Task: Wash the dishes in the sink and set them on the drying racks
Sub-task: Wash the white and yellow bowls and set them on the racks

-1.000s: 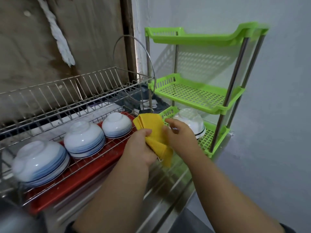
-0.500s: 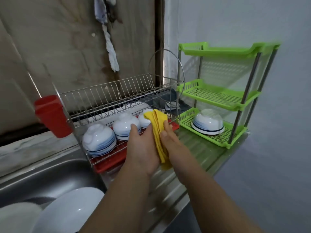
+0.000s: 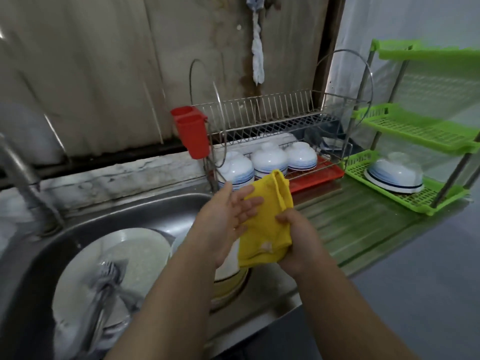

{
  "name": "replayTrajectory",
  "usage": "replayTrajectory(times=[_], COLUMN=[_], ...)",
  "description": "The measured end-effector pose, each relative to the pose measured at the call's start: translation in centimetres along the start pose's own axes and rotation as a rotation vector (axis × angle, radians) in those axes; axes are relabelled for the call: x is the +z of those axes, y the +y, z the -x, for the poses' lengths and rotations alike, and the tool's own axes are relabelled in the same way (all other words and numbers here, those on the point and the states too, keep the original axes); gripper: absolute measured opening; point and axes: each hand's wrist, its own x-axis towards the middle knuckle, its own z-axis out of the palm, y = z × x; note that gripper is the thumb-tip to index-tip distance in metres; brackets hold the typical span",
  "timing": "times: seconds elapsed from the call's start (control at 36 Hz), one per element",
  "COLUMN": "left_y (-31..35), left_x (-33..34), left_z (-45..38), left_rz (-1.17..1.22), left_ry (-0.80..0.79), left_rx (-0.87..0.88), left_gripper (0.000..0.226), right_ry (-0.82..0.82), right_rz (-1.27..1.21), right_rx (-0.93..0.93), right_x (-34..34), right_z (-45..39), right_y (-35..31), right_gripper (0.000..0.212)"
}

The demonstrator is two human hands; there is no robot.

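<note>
I note the right hand [image 3: 298, 240] clamped on the yellow cloth [image 3: 267, 224], the left hand [image 3: 228, 219] flat and open against it, above the sink [image 3: 145, 206]. Plates [image 3: 114, 268] and cutlery [image 3: 104, 281] lie unwashed there; four bowls sit upturned on the wire rack [image 3: 272, 120] and green rack [image 3: 415, 198]. Risk, in my judgement: wet plates slip from damp fingers; loose cloth drops into the dirty basin

Left of the left hand [image 3: 223, 224], the grey cutlery [image 3: 104, 294] on the white round plate [image 3: 117, 258] is motion-blurred. The folded yellow cloth [image 3: 267, 227] hides the right hand [image 3: 298, 245]'s fingers.
</note>
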Motion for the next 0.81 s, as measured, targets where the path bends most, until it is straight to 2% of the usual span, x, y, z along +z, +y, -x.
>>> replayTrajectory(times=[0.11,0.17,0.25,0.42,0.53,0.67,0.81], left_y=[-0.5,-1.3,-3.2,-6.1,-6.5,-6.6,-6.6], left_x=[-3.7,-5.5,-8.1,-10.0,-9.8,-9.9,-9.6], left_z=[1.8,2.4,3.4,3.2,2.9,2.6,2.4], left_rz=[-0.094,-0.224,-0.41,-0.734,-0.826,-0.854,-0.847], left_ry=[0.394,0.525,0.647,0.634,0.631,0.627,0.654], left_rx=[0.054,0.091,0.083,-0.146,-0.155,-0.181,-0.173], left_gripper=[0.018,0.016,0.027,0.05,0.052,0.047,0.051], right_ry=[0.097,0.115,0.16,0.224,0.23,0.224,0.242], right_rz=[0.137,0.178,0.238,0.294,0.344,0.405,0.403], right_rx=[0.025,0.031,0.061,0.112,0.139,0.161,0.154], right_x=[0.6,0.6,0.5,0.5,0.7,0.8,1.0], right_z=[-0.4,-0.6,-1.2,-2.0,-2.7,-3.2,-3.1], right_y=[1.2,1.5,2.7,4.4,4.7,5.1,5.0], right_gripper=[0.024,0.023,0.024,0.021,0.021,0.035,0.031])
